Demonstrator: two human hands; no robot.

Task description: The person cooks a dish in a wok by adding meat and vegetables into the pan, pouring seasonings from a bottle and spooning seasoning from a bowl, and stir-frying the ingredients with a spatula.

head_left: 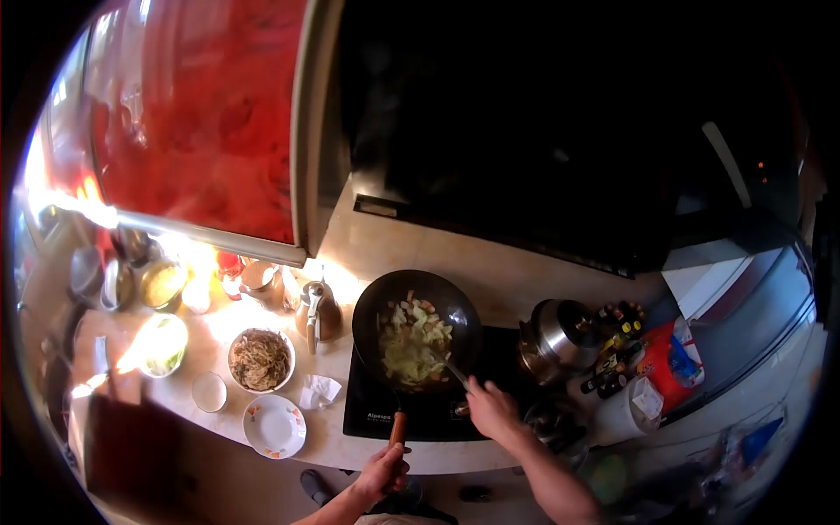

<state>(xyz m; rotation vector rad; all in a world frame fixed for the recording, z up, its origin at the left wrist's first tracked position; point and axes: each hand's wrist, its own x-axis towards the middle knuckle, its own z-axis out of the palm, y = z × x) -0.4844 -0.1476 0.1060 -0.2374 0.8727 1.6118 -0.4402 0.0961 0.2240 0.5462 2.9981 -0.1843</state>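
A dark wok (464, 306) sits on the black induction cooktop (367, 398), with chopped pale green vegetables and pinkish pieces (416, 339) inside it. My left hand (383, 471) is closed round the end of the wok's wooden handle (398, 429). Over the wok's near right rim, my right hand (492, 409) grips a cooking utensil, probably a spatula; its metal shaft (457, 374) slants down into the food. The utensil's working end is hard to make out among the vegetables.
Left of the cooktop are a bowl of brown shredded food (261, 360), a flowered plate (275, 427), a small white bowl (209, 392) and a crumpled tissue (320, 391). A metal kettle (560, 339) and several bottles (612, 354) stand right. A red cabinet (192, 114) and dark range hood (525, 131) overhang.
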